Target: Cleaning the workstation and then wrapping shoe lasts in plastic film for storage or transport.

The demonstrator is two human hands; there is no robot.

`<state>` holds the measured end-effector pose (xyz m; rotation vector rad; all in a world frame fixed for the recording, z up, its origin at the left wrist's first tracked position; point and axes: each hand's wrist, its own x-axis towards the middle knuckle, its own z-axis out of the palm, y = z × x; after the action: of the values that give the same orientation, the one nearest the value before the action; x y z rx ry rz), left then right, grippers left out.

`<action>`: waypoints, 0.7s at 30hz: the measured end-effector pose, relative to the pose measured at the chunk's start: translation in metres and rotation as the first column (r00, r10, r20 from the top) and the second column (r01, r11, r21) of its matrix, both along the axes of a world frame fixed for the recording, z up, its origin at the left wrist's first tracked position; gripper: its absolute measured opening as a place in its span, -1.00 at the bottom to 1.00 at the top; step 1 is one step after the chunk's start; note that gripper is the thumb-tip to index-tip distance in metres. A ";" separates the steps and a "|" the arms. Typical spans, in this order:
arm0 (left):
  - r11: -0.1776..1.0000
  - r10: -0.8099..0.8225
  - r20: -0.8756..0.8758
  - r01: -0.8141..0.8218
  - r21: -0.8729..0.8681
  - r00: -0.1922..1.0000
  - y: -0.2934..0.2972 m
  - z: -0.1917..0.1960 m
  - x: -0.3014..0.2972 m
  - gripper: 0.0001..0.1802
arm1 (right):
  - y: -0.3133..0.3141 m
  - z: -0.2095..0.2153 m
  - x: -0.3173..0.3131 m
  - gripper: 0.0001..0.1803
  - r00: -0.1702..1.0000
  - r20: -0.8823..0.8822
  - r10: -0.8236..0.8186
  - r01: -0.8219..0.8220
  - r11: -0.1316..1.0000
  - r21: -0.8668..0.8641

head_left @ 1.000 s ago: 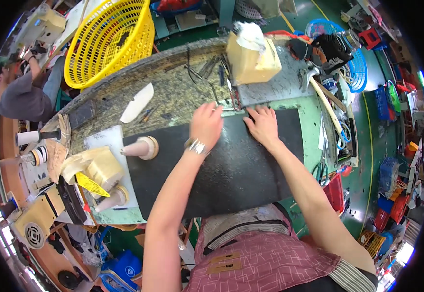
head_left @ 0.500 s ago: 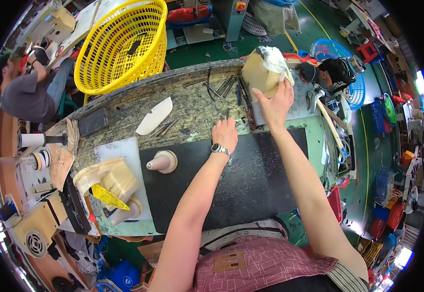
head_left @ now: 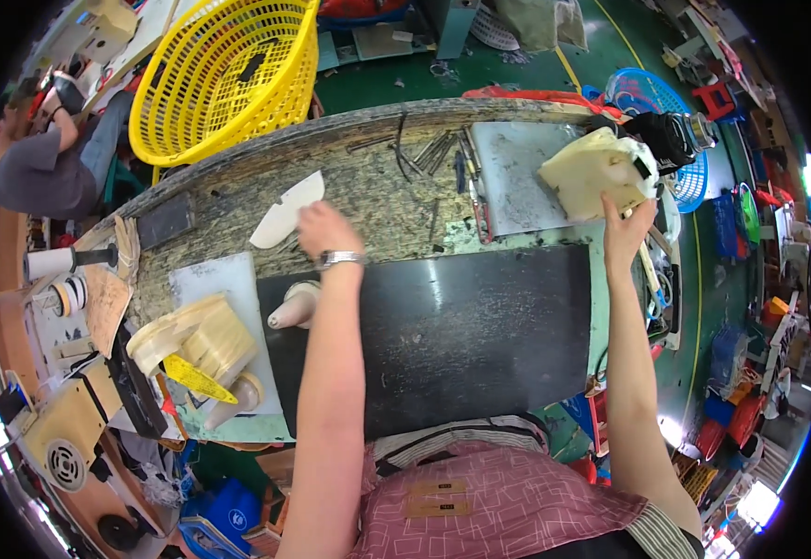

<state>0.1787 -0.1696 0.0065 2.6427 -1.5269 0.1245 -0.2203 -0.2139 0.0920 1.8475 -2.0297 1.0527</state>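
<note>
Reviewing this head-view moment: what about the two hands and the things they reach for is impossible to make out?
- Left hand: seen from the back, its fingertips hide whether they touch the white sole-shaped piece.
- Right hand: palm faces away against the cream foam bundle, so the grip is unclear.
- Thin metal tools: too small to identify.

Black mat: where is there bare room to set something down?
The black mat is bare between the left forearm and the right hand. The grey plate left of the cream stack is also free. Crowded: left bench end, around the insole pile.
</note>
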 end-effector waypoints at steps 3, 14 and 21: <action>0.970 0.231 0.075 -0.235 0.054 0.970 0.002 -0.014 0.023 -0.86 | 0.040 0.008 0.039 -0.34 0.989 0.138 0.047 -0.023 0.985 -0.174; 0.997 -0.055 -0.024 0.057 0.061 0.998 0.000 0.006 0.005 -0.88 | 0.019 -0.078 0.211 -0.62 0.887 0.220 0.405 -0.458 0.716 0.527; 0.860 -0.384 -0.442 0.140 -0.492 0.811 -0.001 0.006 -0.045 -0.82 | -0.006 -0.071 0.195 -0.80 0.909 0.192 0.370 -0.405 0.674 0.618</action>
<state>0.1334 -0.1705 0.0121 1.8675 -1.4412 -0.2374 -0.0248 -0.2202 0.0210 2.7212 -2.2733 0.4660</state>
